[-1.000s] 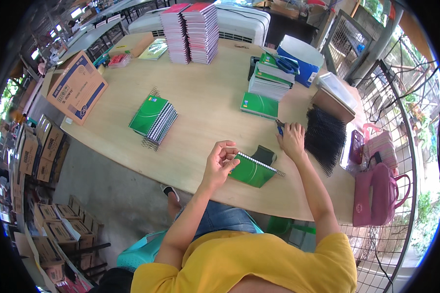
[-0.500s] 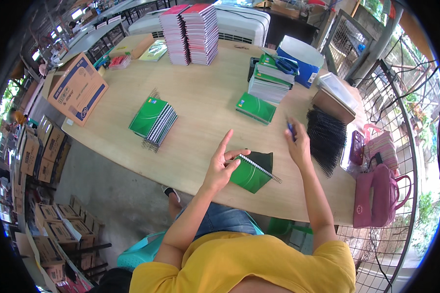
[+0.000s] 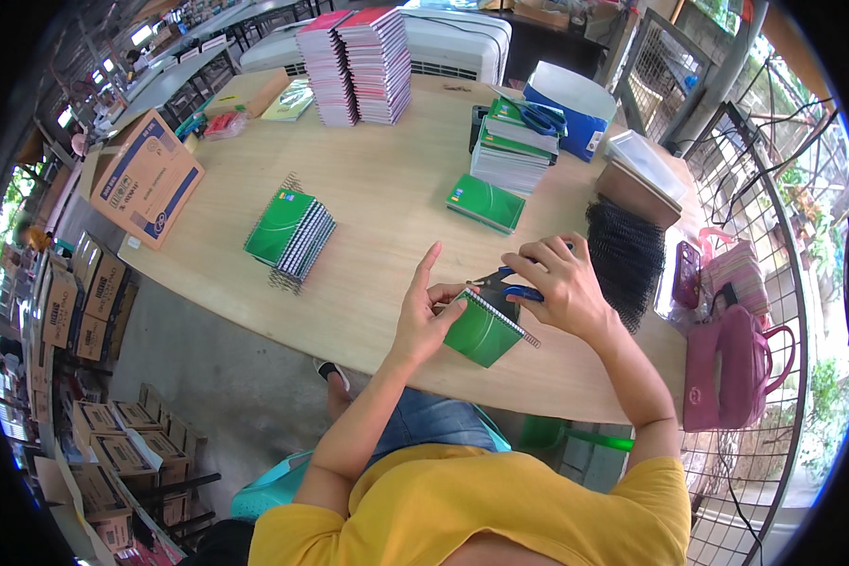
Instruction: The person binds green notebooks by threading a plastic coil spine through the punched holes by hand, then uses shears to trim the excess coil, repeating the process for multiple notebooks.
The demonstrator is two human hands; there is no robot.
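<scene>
L hand [image 3: 423, 325] is gripping the green spiral notebook [image 3: 482, 330] by its left edge, index finger sticking up, holding it tilted just above the near edge of the wooden table [image 3: 387, 189]. R hand [image 3: 557, 288] is closing around blue-handled scissors [image 3: 505, 280], tips touching the notebook's wire spine at its top corner. Relative to that notebook: black pile of wire coils [image 3: 624, 255] is sitting just right; a single green notebook [image 3: 484, 203] is lying beyond it; a fanned stack of green notebooks [image 3: 291, 234] is resting well to the left; pink-edged notebook stacks [image 3: 358, 64] are standing far beyond; a pink bag [image 3: 736, 349] is hanging to the right, off the table.
</scene>
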